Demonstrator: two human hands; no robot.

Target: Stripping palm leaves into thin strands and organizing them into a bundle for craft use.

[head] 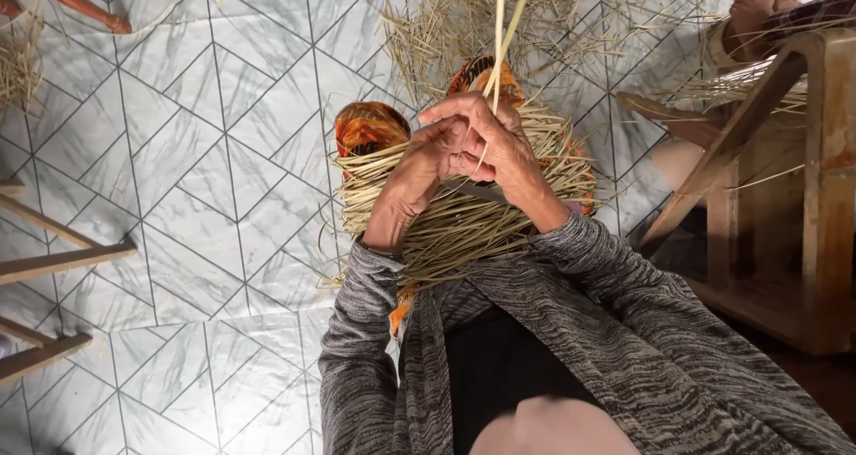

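Right hand [499, 143]: pinched shut on pale reed strip [501, 36].
Left hand [428, 165]: closed around same strip.
Risk: strip might snap if bent sharply over lap bundle [446, 227].

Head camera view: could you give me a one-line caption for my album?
Both hands, left hand and right hand, pinch a pale straw strip above a straw bundle on the lap, over a tiled floor.

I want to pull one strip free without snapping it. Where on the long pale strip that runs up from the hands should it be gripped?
Probably low on the pale strip, just above the right hand, pinching its flat faces from the side; higher up it hangs thin and unsupported.
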